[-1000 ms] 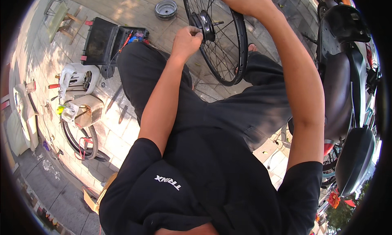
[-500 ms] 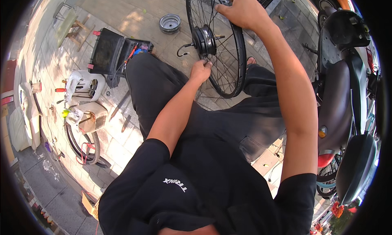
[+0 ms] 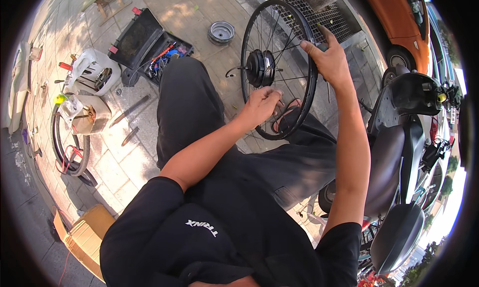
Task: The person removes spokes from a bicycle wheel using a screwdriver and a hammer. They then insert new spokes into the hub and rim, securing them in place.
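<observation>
Sunlit paving (image 3: 117, 162) spreads below the fingers, and a metal grate (image 3: 340, 25) lies beyond the right ones. An open black toolbox (image 3: 133, 37) sits well apart from the left fingers, farther out and to their left; a round metal part (image 3: 221, 32) rests on the ground nearer to them. A parked scooter (image 3: 391, 137) stands to the right of the right fingers.

The work in hand appears to be checking or adjusting the spokes while the wheel (image 3: 313, 80) is held upright. The right hand (image 3: 330, 60) has its thumb laid on the rim and its forefinger reaching out along the far side, so it looks clamped there; something dark greenish shows between them, too hidden to identify. The left hand (image 3: 263, 106) has thumb and fingers drawn close together at the spokes; whether one is pinched between them, I cannot tell.

As for the wheel, it tilts slightly between the two hands. Its rim is against the right fingers, while the black hub (image 3: 260, 68) is just beyond the left fingertips, with a short cable (image 3: 233, 69) curling off on their left. Judging from this, the next move calls for a steady right grip and fine, unhurried left fingers.
</observation>
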Available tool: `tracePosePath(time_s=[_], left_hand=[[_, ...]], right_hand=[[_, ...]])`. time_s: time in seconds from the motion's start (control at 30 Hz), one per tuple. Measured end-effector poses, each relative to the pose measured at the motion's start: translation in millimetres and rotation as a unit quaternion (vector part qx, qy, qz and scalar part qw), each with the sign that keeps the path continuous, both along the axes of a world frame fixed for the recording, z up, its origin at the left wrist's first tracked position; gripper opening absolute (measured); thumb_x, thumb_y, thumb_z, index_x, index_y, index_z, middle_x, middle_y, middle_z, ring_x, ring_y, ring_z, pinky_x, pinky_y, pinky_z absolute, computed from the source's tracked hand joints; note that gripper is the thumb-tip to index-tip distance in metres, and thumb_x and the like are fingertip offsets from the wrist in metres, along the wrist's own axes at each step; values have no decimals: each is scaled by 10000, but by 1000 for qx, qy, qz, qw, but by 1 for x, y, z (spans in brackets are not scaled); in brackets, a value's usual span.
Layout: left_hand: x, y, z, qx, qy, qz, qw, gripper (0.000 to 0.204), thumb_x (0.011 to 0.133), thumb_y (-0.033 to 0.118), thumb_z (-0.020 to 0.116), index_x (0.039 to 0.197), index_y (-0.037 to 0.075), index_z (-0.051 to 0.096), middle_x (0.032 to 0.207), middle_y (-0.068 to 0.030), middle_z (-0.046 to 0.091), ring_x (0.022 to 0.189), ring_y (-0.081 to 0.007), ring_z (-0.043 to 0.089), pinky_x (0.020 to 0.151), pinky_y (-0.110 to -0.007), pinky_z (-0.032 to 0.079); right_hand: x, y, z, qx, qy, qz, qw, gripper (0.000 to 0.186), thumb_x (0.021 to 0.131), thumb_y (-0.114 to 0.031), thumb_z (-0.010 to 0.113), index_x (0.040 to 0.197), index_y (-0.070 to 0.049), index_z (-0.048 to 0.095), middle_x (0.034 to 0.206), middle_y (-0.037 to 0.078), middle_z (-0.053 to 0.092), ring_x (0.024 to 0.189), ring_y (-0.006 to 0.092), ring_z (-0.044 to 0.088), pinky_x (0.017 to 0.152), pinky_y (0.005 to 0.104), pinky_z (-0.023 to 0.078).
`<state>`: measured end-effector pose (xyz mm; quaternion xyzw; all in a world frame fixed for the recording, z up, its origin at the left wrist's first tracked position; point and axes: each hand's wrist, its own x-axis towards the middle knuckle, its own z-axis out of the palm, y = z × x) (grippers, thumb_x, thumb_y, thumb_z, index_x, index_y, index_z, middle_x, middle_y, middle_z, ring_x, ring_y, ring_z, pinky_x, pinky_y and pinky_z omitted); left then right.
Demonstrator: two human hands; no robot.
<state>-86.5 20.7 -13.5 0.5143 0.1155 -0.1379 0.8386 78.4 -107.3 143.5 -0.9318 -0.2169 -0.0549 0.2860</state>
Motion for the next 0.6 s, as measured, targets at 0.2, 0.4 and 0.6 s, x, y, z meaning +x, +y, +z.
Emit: tracePosePath(time_s=[0.2, 0.4, 0.6], left_hand=[[-17, -7, -3, 135, -180, -53, 973, 732, 906, 296, 788, 1469, -31, 451, 1433, -192, 508, 1343, -303, 544, 1067, -441, 494], [-5, -20, -2, 242, -182, -65, 951, 895, 812, 375, 893, 1465, -35, 439, 1432, -214, 517, 1350, -346, 532, 1106, -476, 467], [-8, -20, 2, 225, -174, -79, 955, 820, 835, 310, 884, 1449, -33, 460, 1408, -200, 544, 1337, -323, 549, 1094, -455, 480]], right_hand=[[-28, 2, 15, 26, 84, -4, 996, 700, 856, -374, 835, 1450, -103, 583, 1135, 139, 725, 1039, 209, 684, 937, 359, 523], [-45, 10, 34, 5, 141, -30, 990, 633, 863, -326, 814, 1397, -55, 609, 1270, 221, 699, 1191, 334, 675, 1009, 395, 518], [-44, -17, 19, 6, 98, 100, 990, 660, 844, -279, 809, 1424, -51, 591, 1314, 232, 675, 1210, 354, 665, 1025, 392, 508]])
